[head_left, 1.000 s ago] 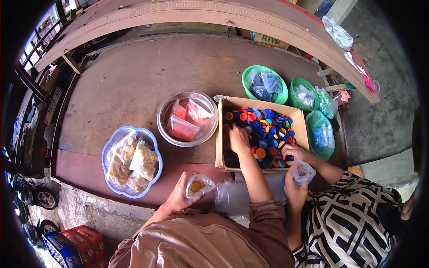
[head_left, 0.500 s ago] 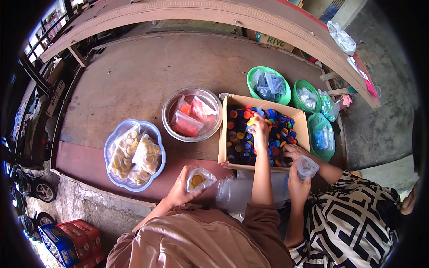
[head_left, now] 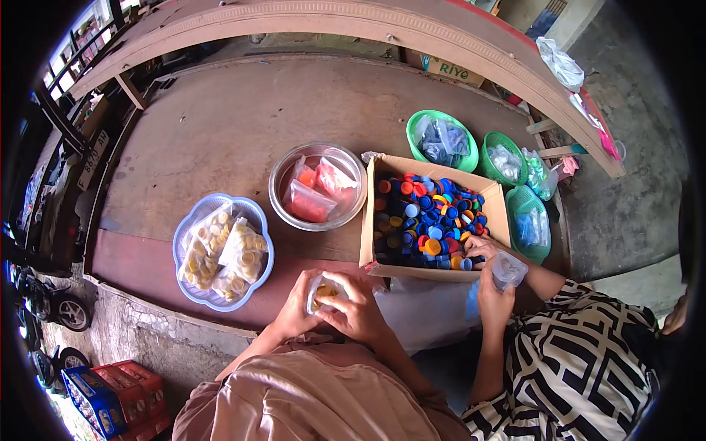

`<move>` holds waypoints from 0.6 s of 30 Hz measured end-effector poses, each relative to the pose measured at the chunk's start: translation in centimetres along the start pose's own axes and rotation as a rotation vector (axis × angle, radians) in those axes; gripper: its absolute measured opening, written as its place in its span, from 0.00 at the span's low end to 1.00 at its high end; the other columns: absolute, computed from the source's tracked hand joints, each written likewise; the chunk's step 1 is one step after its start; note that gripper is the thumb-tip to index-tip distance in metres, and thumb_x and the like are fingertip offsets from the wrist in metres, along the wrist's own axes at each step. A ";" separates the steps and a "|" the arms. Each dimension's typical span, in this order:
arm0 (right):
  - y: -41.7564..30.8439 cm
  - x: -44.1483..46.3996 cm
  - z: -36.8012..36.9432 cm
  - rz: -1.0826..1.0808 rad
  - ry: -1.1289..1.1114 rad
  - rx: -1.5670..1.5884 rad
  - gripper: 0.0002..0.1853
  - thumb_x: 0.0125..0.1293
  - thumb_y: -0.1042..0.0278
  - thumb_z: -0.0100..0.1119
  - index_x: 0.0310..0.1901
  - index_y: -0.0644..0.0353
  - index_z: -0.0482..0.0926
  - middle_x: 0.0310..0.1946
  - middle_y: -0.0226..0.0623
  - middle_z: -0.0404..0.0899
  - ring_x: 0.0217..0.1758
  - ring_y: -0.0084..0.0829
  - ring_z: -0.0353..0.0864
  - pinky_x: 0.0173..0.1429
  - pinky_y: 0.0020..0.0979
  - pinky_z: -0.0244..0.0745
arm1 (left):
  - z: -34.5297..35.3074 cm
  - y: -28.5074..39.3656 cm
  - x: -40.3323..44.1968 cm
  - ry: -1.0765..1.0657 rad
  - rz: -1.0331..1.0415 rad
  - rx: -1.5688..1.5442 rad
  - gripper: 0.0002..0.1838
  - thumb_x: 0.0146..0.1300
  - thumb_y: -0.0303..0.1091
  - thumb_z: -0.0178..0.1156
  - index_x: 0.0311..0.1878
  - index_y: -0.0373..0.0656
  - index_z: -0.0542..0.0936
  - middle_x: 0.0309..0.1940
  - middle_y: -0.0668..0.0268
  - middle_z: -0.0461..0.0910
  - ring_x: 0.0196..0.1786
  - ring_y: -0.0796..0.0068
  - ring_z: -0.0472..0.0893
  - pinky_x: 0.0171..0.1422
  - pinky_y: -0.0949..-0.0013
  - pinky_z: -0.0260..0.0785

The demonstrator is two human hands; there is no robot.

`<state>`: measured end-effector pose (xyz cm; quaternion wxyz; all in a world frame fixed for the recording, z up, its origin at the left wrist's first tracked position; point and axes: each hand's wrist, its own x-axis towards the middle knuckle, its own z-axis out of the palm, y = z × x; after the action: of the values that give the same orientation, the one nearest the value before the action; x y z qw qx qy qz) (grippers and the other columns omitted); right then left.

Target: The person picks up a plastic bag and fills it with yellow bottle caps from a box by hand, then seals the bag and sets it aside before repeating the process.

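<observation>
My left hand (head_left: 296, 310) is wrapped round a small clear plastic bag (head_left: 316, 282) with yellow bottle caps inside. At the bag's mouth my right hand (head_left: 360, 310) has its fingers bent in over a yellow bottle cap (head_left: 326, 291); its fingertips are partly hidden. A cardboard box (head_left: 366, 213) of mixed blue, red, orange and yellow bottle caps (head_left: 434, 213) stands ahead to the right. Left of my hands, a blue scalloped basket (head_left: 179, 253) holds several bags of yellow caps. Behind them a metal bowl (head_left: 274, 184) contains bags of red caps.
Beside me on the right, a co-worker in a patterned top (head_left: 581, 360) has one hand (head_left: 482, 250) in the box and another clear bag (head_left: 507, 270) in the other. Green baskets (head_left: 412, 140) with bagged caps line the box's far right. A wooden rail (head_left: 294, 20) crosses the back.
My right hand has moved from above the box, with a yellow cap, down and left to the bag in my left hand. The co-worker's hands stay nearly in place.
</observation>
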<state>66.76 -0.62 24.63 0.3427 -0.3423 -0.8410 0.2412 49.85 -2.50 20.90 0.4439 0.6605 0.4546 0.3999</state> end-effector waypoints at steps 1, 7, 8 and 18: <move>-0.1 0.0 -0.4 -0.009 0.002 -0.016 0.14 0.52 0.59 0.65 0.39 0.55 0.83 0.53 0.46 0.70 0.55 0.44 0.70 0.59 0.40 0.62 | 0.0 0.1 0.0 -0.008 0.002 -0.001 0.39 0.42 0.28 0.67 0.59 0.35 0.60 0.52 0.52 0.66 0.56 0.54 0.69 0.60 0.60 0.63; 8.2 2.5 -6.7 0.324 0.308 -0.166 0.14 0.49 0.72 0.64 0.41 0.57 0.78 0.42 0.40 0.71 0.45 0.40 0.74 0.49 0.35 0.70 | 0.1 1.4 0.2 -0.032 -0.053 0.047 0.38 0.42 0.30 0.70 0.57 0.37 0.62 0.52 0.52 0.67 0.56 0.54 0.70 0.60 0.61 0.63; 10.3 2.5 -8.1 0.439 0.194 -0.297 0.18 0.46 0.75 0.65 0.43 0.57 0.77 0.41 0.40 0.72 0.47 0.41 0.74 0.52 0.37 0.69 | 0.1 1.5 0.3 -0.036 -0.066 0.054 0.38 0.42 0.30 0.70 0.57 0.37 0.62 0.52 0.53 0.67 0.57 0.55 0.70 0.60 0.61 0.63; 24.0 1.7 -11.0 0.505 0.320 -0.705 0.07 0.44 0.70 0.67 0.27 0.50 0.79 0.45 0.34 0.72 0.49 0.42 0.71 0.50 0.40 0.70 | 0.5 0.1 0.8 -0.040 -0.087 0.044 0.38 0.42 0.31 0.70 0.57 0.37 0.62 0.52 0.52 0.68 0.57 0.55 0.70 0.60 0.61 0.63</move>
<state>83.86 18.05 17.10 0.2613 -0.6649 -0.6986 -0.0392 50.57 -1.89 20.99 0.4552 0.6576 0.4827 0.3569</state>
